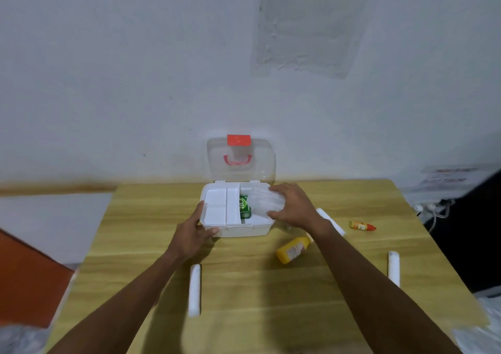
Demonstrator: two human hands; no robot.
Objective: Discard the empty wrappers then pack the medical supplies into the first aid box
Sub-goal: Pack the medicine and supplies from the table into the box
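Note:
The white first aid box [238, 230] stands open at the table's far middle, its clear lid [241, 158] with red latch upright against the wall. A white divided tray [217, 210] fills its left half, and a green packet [244, 207] lies beside it. My left hand [196, 231] grips the box's front left corner. My right hand [291, 204] presses a clear plastic packet [261, 202] into the box's right side. A yellow bottle [292, 249] lies on its side right of the box. A small orange tube [362, 225] lies farther right.
Three white rolled packs lie on the wooden table [244, 299]: one near the front left [194, 290], one at the right [393, 268], one behind my right wrist [332, 222]. An orange surface [27, 280] sits left of the table. Cables and a dark object are at the far right.

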